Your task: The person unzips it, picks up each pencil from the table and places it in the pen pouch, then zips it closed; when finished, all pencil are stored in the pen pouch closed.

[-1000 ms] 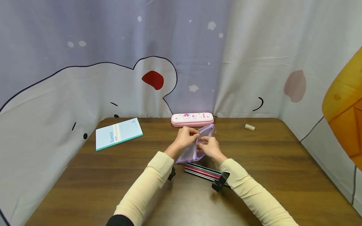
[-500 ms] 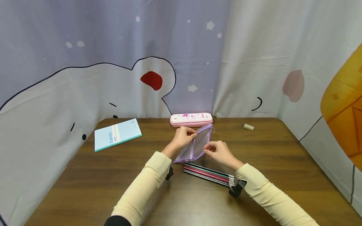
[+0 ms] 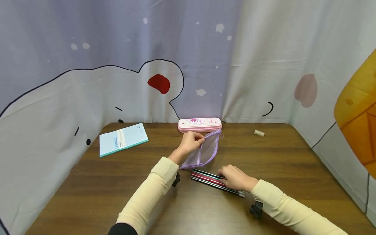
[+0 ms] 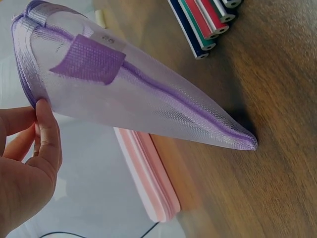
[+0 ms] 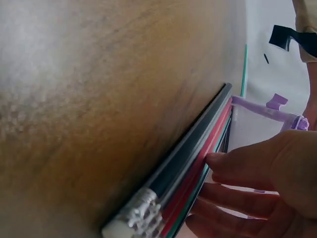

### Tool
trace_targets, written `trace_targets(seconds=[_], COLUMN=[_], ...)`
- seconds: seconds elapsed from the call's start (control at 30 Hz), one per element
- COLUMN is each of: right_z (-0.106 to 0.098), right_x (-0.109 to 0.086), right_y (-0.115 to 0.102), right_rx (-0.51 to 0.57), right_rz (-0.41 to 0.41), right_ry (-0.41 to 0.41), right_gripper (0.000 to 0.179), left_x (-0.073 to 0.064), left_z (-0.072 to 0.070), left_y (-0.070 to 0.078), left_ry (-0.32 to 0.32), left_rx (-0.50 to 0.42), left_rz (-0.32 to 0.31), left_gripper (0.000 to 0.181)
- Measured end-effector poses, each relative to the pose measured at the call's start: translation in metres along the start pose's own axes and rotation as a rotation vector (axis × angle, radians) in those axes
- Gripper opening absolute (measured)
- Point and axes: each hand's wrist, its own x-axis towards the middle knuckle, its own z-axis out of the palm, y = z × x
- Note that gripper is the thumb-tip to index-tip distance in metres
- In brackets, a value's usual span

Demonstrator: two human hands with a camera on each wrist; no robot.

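While the purple mesh pouch (image 3: 209, 149) is held up by one edge, pinched between left-hand (image 3: 189, 142) thumb and fingers, the pencils (image 3: 206, 179) just in front on the table (image 3: 117, 192) are touched by the low right hand (image 3: 236, 178); whether they're gripped can't be told. Behind, a closed pink case (image 3: 199, 125) is seen, contents hidden.

On the table (image 3: 100, 202), the notebook (image 3: 130, 139) is lying at the far left. The pencil case (image 3: 199, 125) is lying at the middle of the far edge, in front of the curtain (image 3: 202, 49). The pouch (image 3: 209, 149) is standing just before the pencil case, with the left hand (image 3: 190, 142) at its upper edge. The pencils (image 3: 205, 178) are lying side by side before the pouch, their right half meeting the right hand (image 3: 235, 178). The small cylinder (image 3: 259, 133) is lying at the far right.
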Motion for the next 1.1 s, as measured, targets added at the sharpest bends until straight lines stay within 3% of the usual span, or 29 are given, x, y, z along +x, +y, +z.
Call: trace_targets(seconds=[0.23,0.67,0.9,1.1], right_z=[0.001,0.003,-0.015,-0.034], right_x=[0.002,0.004,-0.006,-0.019], right_y=[0.000,0.002,0.012,0.033], right_rx=[0.039,0.157,0.159,0.158], right_rz=[0.024,0.065,0.121,0.213], right_ry=[0.020,-0.011,0.003,0.029], right_gripper=[0.009,0.010,0.023,0.024], left_x=[0.001,0.002,0.004,0.005], left_z=[-0.001,0.000,-0.002,-0.004], left_y=[0.001,-0.005,-0.006,-0.008], left_ry=[-0.002,0.017,0.016,0.036], left_rx=[0.015,0.081,0.057,0.056], left_rz=[-0.019,0.018,-0.027,-0.017], left_gripper=[0.017,0.015,0.016,0.014])
